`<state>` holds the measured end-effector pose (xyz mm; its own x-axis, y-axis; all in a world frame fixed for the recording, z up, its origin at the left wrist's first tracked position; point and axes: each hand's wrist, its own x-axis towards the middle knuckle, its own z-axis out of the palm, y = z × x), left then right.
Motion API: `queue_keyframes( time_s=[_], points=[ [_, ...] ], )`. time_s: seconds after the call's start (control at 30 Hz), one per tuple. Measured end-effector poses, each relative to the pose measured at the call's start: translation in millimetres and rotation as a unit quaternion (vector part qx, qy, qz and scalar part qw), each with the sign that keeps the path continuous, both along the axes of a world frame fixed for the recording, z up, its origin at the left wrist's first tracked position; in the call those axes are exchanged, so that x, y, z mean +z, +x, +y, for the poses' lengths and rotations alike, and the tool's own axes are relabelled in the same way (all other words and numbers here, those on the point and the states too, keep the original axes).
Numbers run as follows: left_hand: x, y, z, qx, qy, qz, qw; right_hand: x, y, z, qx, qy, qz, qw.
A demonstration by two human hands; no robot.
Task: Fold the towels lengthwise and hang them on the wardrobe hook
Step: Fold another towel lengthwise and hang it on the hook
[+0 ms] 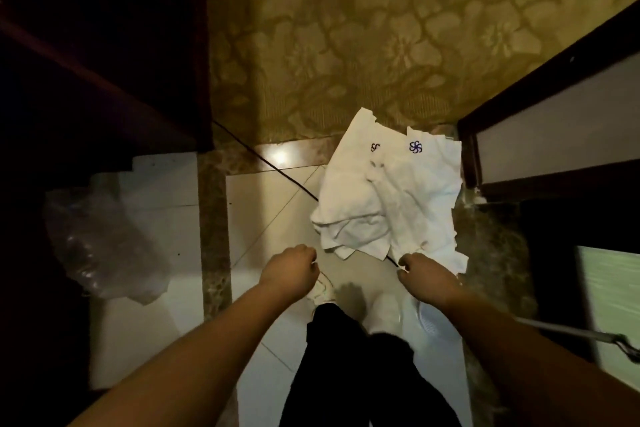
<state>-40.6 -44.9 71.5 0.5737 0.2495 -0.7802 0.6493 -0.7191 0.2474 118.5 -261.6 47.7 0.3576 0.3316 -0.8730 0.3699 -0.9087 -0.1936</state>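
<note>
At the far left stands dark wooden furniture (100, 45), its details lost in shadow. Below it a crumpled clear plastic bag (104, 243) lies on the pale tiled floor (263, 204). A thin dark line (263, 166) runs diagonally across the tiles toward the centre. Beyond the tiles spreads a carpet (363, 28) with a gold floral pattern.

The person's left hand (291, 270) is curled into a fist just left of the cloth; whether it pinches anything cannot be told. Under the hands, dark trouser legs (349, 364) and a white shoe (323, 289) show.

The white towels (388, 191) lie rumpled in a loose heap on the floor, straddling the edge between tiles and carpet, with small blue embroidered marks (415, 147) near their far edge. The right hand (426, 279) is clenched on the near edge of the towels, pinching the cloth.

To the right, a dark-framed panel (554, 135) stands beside the heap, and a light strap with a metal clip (620, 347) crosses behind the right forearm.
</note>
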Motion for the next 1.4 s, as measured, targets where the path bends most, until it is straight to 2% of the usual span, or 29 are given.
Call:
queue_keyframes(
  time_s=[0.13,0.3,0.43,0.47,0.57,0.7,0.73,0.8,0.9,1.0,1.07,1.13,1.3,1.4],
  points=[
    [-81,24,13,-0.036,0.000,-0.002,0.999,-78,20,25,-0.006,-0.007,0.018,1.000],
    [-180,49,17,-0.032,-0.002,-0.021,0.999,-181,42,38,-0.042,0.033,-0.011,0.999],
    [-246,68,16,0.025,0.029,-0.035,0.999,-245,54,53,-0.173,0.021,0.042,0.984],
    [-258,73,16,0.053,0.027,-0.033,0.998,-257,54,57,-0.235,0.016,0.073,0.969],
    [-296,86,14,0.214,-0.011,-0.008,0.977,-289,47,71,-0.440,0.023,0.177,0.880],
    [-314,94,13,0.385,-0.030,-0.011,0.922,-312,41,87,-0.566,0.057,0.223,0.792],
    [-315,94,12,0.419,-0.036,-0.010,0.907,-314,42,88,-0.585,0.061,0.221,0.778],
    [-311,95,11,0.467,-0.068,-0.005,0.882,-314,49,85,-0.595,0.063,0.195,0.777],
    [-281,90,5,0.444,-0.108,0.010,0.889,-296,52,73,-0.623,0.063,0.152,0.765],
    [-251,80,-3,0.438,-0.139,0.018,0.888,-274,41,57,-0.694,0.078,0.204,0.686],
    [-217,74,-9,0.472,-0.173,0.026,0.864,-245,34,42,-0.714,0.091,0.246,0.649],
    [-188,73,-15,0.502,-0.205,0.035,0.840,-216,30,30,-0.713,0.087,0.248,0.650],
    [-111,77,-27,0.511,-0.250,0.025,0.822,-125,37,22,-0.721,0.107,0.235,0.643],
    [-57,79,-28,0.514,-0.258,0.023,0.818,-58,50,28,-0.686,0.158,0.223,0.675]
  ],
)
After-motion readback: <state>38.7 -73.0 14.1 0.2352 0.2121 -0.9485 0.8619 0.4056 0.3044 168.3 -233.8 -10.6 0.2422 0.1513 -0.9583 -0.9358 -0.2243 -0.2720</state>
